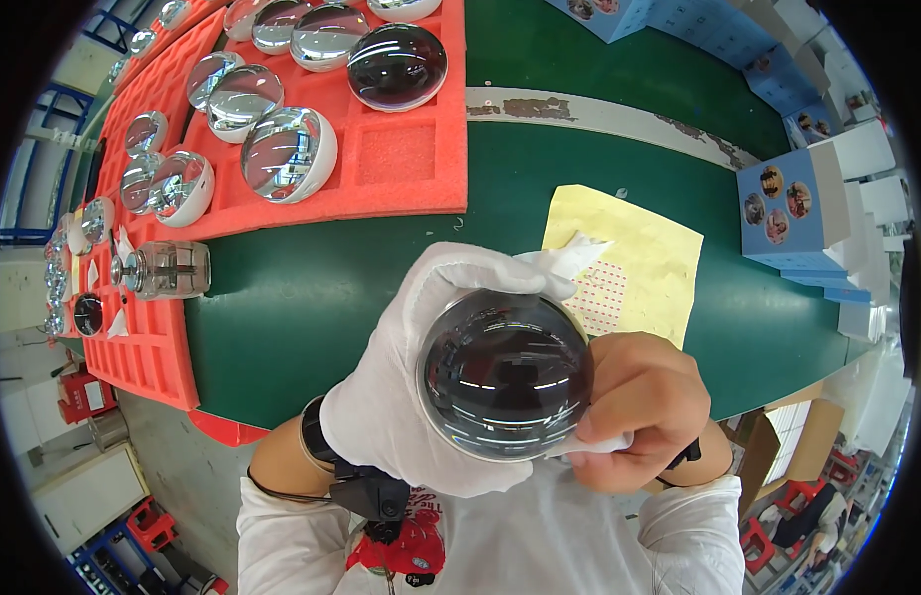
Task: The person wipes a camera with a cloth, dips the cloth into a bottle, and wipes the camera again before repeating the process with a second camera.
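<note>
A round piece with a glossy, dark domed face (pixel 505 382) and a thin pale rim is held up in front of my chest. My left hand (pixel 376 402), in a white glove, is wrapped round its left side and top edge. My bare right hand (pixel 651 409) is closed at its right edge, pinching a white tissue (pixel 611 444) against the lower right of the rim. Behind them lies a yellow sheet (pixel 669 253) with rows of small red marks. A crumpled white tissue (pixel 579 255) rests on that sheet, just beyond my glove.
At the left, a red foam tray (pixel 401 193) bears several mirrored domes (pixel 290 154) and one dark dome (pixel 397 65). A clear glass bottle (pixel 173 270) stands near it. Blue boxes (pixel 793 203) line the right side of the green table (pixel 282 327). A person sits far off at lower right.
</note>
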Demonstrator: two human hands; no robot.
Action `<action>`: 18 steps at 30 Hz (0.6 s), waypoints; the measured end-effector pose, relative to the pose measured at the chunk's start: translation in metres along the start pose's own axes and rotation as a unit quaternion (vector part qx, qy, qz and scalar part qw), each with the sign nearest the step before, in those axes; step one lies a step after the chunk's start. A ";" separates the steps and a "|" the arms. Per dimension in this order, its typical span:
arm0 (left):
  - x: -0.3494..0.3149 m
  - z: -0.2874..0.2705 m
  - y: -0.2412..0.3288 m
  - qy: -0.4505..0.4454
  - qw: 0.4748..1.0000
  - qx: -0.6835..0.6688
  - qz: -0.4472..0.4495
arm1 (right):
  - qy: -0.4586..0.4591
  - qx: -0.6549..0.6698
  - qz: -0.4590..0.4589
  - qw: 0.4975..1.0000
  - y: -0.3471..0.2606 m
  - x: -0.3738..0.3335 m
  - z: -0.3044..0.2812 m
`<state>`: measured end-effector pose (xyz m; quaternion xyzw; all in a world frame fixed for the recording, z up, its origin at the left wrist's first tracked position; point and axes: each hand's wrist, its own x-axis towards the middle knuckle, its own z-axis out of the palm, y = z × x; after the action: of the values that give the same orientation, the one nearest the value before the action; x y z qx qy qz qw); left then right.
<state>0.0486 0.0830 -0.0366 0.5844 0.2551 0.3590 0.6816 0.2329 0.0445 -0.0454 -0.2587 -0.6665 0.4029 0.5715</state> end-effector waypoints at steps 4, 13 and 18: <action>-0.001 -0.002 0.002 -0.009 1.000 -0.016 -0.003 | -0.032 -0.049 -0.014 0.998 0.001 -0.003 -0.002; -0.004 -0.003 -0.001 0.003 0.999 0.033 0.008 | -0.051 -0.039 0.036 0.997 0.003 -0.005 -0.001; -0.007 -0.010 0.005 0.019 1.000 0.006 0.008 | -0.039 -0.015 0.079 0.996 0.011 -0.005 -0.004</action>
<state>0.0359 0.0840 -0.0339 0.5837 0.2654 0.3735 0.6703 0.2365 0.0474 -0.0577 -0.3031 -0.6720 0.4461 0.5075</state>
